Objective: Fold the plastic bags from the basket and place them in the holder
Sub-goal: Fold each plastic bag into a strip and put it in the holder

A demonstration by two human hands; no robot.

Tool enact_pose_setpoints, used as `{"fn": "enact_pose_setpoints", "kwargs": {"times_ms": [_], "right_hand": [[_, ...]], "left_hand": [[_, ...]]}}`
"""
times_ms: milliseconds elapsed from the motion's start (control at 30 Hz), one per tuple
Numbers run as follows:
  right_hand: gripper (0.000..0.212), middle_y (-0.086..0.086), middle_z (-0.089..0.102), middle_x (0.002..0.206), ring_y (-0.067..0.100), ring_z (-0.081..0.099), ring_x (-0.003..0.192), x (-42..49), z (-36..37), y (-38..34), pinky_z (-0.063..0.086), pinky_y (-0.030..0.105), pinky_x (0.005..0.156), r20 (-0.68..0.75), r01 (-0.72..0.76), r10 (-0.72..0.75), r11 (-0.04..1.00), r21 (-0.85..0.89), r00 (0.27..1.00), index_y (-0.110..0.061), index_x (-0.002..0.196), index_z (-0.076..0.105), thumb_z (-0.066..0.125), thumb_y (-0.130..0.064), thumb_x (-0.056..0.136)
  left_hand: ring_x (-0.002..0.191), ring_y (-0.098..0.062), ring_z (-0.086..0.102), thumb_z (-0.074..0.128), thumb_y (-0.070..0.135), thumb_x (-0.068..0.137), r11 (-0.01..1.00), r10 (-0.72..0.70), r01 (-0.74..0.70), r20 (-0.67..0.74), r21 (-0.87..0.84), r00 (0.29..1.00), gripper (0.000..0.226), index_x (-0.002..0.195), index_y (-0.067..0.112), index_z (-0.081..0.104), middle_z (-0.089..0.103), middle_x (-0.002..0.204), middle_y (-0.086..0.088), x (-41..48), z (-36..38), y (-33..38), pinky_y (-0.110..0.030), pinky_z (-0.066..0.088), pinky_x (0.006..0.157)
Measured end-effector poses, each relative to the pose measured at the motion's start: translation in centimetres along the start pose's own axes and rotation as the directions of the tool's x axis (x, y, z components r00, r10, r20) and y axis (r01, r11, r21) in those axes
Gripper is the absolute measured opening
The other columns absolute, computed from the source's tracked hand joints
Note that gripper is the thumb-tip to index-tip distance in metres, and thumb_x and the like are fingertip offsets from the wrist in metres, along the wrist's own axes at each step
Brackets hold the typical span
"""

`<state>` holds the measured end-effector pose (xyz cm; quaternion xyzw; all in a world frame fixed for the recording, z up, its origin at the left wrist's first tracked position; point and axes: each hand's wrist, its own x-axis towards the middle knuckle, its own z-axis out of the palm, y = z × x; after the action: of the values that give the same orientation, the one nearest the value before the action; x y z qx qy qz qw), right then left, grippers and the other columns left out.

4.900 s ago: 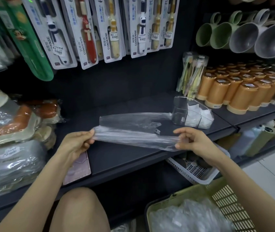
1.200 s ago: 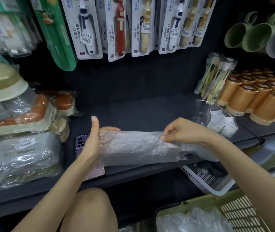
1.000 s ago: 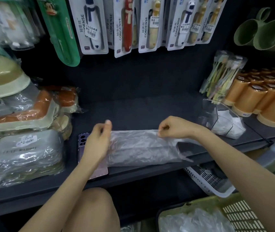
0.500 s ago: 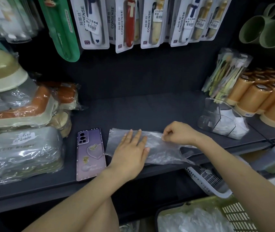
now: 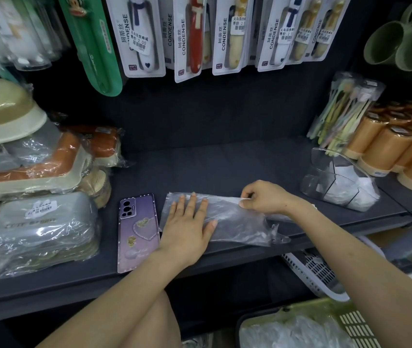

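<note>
On the shelf (image 5: 225, 169) a plastic bag (image 5: 237, 222) lies between a phone (image 5: 137, 232) on its left and the holder (image 5: 338, 182) to its right, with the basket (image 5: 325, 322) below in front.

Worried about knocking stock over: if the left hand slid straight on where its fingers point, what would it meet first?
Beyond the clear plastic bag under the left hand lies bare dark shelf; probably the dark back panel first, though depth is unclear.

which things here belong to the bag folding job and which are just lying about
Job: plastic bag, left hand pressing it, right hand pinching its edge, clear holder, green basket.
Lying about: phone, toothbrush packs, orange cups, white basket.
</note>
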<state>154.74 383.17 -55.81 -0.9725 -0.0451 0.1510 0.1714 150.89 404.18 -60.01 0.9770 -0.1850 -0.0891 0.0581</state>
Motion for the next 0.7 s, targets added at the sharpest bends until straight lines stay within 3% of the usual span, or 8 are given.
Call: {"fn": "enact_pose_setpoints", "kwargs": {"times_ms": [167, 333, 433, 533, 600, 633, 700], "right_hand": [[0.016, -0.011, 0.062, 0.079, 0.010, 0.057, 0.076, 0.0, 0.0, 0.0, 0.041, 0.024, 0.062, 0.008, -0.018, 0.017, 1.000, 0.023, 1.000, -0.021, 0.084, 0.064, 0.056, -0.028, 0.095], [0.022, -0.004, 0.065, 0.081, 0.016, 0.060, 0.080, 0.1, -0.1, 0.2, 0.045, 0.029, 0.069, 0.009, -0.029, 0.028, 0.999, 0.033, 1.000, -0.011, 0.088, 0.069, 0.056, -0.027, 0.094], [0.022, -0.009, 0.063, 0.078, 0.013, 0.060, 0.079, 0.1, -0.2, 0.3, 0.046, 0.029, 0.073, 0.021, -0.030, 0.029, 0.997, 0.069, 0.999, -0.011, 0.089, 0.070, 0.058, -0.029, 0.094], [0.016, -0.007, 0.066, 0.089, 0.016, 0.063, 0.093, -0.6, -1.1, 1.1, 0.049, 0.031, 0.084, 0.018, -0.043, 0.040, 0.982, 0.184, 0.999, -0.012, 0.096, 0.070, 0.062, -0.025, 0.092], [0.024, -0.004, 0.066, 0.099, 0.022, 0.062, 0.104, -1.5, -1.7, 1.6, 0.046, 0.035, 0.091, -0.123, -0.086, 0.094, 0.994, 0.067, 0.988, -0.018, 0.112, 0.066, 0.058, -0.030, 0.093], [0.030, -0.001, 0.067, 0.107, 0.026, 0.060, 0.108, -1.9, -1.4, 1.6, 0.044, 0.038, 0.093, -0.290, -0.112, 0.086, 0.991, -0.074, 0.953, -0.021, 0.121, 0.062, 0.054, -0.034, 0.095], [0.042, 0.006, 0.068, 0.113, 0.032, 0.062, 0.105, -2.5, 0.3, 0.6, 0.043, 0.045, 0.091, -0.572, -0.074, -0.103, 0.958, -0.278, 0.814, -0.019, 0.123, 0.063, 0.046, -0.039, 0.090]], "left_hand": [[0.148, -0.023, -0.013, 0.012, 0.053, 0.101, 1.000, 0.005, -0.004, -0.036, 0.031, 0.999, 0.063, 0.154, 0.024, -0.003, -0.010, 0.162, -0.006, 0.4, -0.2, -0.4, -0.040, -0.010, 0.120], [0.148, -0.023, -0.013, 0.012, 0.057, 0.099, 1.000, -0.004, 0.004, -0.006, 0.029, 1.000, 0.065, 0.154, 0.028, -0.005, -0.010, 0.162, -0.004, 0.9, 0.3, -1.2, -0.037, -0.009, 0.120], [0.148, -0.023, -0.015, 0.011, 0.060, 0.098, 0.999, -0.004, 0.004, 0.008, 0.039, 1.000, 0.066, 0.154, 0.029, -0.007, -0.013, 0.161, -0.005, 1.1, 0.5, -1.2, -0.038, -0.009, 0.120], [0.147, -0.025, -0.017, 0.011, 0.061, 0.097, 0.999, -0.007, 0.006, 0.010, 0.032, 1.000, 0.067, 0.153, 0.031, -0.008, -0.016, 0.161, -0.006, 1.1, 0.6, -1.1, -0.040, -0.010, 0.120], [0.147, -0.025, -0.019, 0.011, 0.063, 0.096, 1.000, -0.015, 0.015, 0.012, 0.020, 1.000, 0.067, 0.153, 0.033, -0.008, -0.017, 0.160, -0.007, 1.0, 0.6, -0.9, -0.040, -0.011, 0.120], [0.147, -0.026, -0.019, 0.012, 0.063, 0.096, 1.000, -0.019, 0.018, 0.011, 0.017, 1.000, 0.067, 0.153, 0.035, -0.008, -0.018, 0.160, -0.007, 1.0, 0.6, -0.7, -0.041, -0.012, 0.119], [0.147, -0.028, -0.019, 0.012, 0.065, 0.095, 1.000, -0.024, 0.024, 0.002, 0.016, 1.000, 0.067, 0.152, 0.038, -0.007, -0.017, 0.160, -0.008, 1.1, 0.7, -0.2, -0.041, -0.013, 0.119]]}}
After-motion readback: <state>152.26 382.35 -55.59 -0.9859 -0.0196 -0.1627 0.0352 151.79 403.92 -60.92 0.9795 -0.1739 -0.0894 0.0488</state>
